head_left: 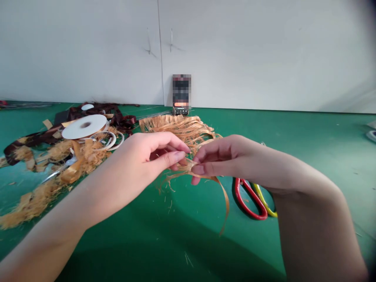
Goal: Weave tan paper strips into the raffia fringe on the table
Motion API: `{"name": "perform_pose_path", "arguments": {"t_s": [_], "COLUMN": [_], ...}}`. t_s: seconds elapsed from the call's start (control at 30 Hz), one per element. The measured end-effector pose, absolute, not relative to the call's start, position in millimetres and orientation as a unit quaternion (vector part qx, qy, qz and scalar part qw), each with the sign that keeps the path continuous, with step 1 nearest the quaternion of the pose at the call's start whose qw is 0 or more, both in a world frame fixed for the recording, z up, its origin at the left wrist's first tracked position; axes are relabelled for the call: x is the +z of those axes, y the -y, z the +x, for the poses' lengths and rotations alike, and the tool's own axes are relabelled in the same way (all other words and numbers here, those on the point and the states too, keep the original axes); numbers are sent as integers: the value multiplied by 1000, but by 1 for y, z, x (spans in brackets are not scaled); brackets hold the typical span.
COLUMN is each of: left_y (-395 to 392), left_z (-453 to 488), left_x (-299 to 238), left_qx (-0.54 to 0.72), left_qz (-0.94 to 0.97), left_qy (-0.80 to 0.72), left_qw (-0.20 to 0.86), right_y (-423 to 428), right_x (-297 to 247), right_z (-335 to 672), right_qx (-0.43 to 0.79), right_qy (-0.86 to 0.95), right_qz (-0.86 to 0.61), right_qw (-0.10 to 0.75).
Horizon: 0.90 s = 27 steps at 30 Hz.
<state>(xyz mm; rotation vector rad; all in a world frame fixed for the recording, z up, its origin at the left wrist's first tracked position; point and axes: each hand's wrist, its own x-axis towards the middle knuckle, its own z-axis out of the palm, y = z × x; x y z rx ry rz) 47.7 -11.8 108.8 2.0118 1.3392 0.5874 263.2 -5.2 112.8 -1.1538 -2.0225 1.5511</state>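
Between my two hands is a tan ribbon [223,196] with frayed threads, its loose tail curling down to the right. My left hand [160,154] pinches the frayed part between thumb and fingers. Close beside it, my right hand [219,158] grips the same ribbon, thumb on top. Just behind the fingers lies a pile of fringed tan ribbon pieces [176,127] on the green table. Scissors [249,199] with one red and one yellow handle loop rest by my right wrist, their blades hidden under that hand.
At left, a white spool [85,126] sits among dark brown ribbon [125,120] and frayed tan scraps [32,205]. A phone [181,94] leans upright against the pale wall panel [249,55]. Loose threads are scattered over the green table [164,243].
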Motion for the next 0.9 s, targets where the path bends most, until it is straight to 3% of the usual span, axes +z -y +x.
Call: {"name": "perform_pose_path", "arguments": {"t_s": [0.27, 0.57, 0.9], "left_y": [6, 9, 12], "left_z": [43, 48, 47], "left_x": [109, 114, 114], "left_qx": [225, 220, 229], "left_qz": [752, 730, 735], "left_qy": [-527, -473, -472], "left_qw": [327, 441, 429], "right_y": [6, 6, 8], "right_x": [117, 120, 124], "right_z": [263, 264, 264], "right_qx": [529, 544, 565], "right_qy": [716, 713, 704], "right_qz": [-412, -408, -402], "right_qw": [193, 174, 155]}}
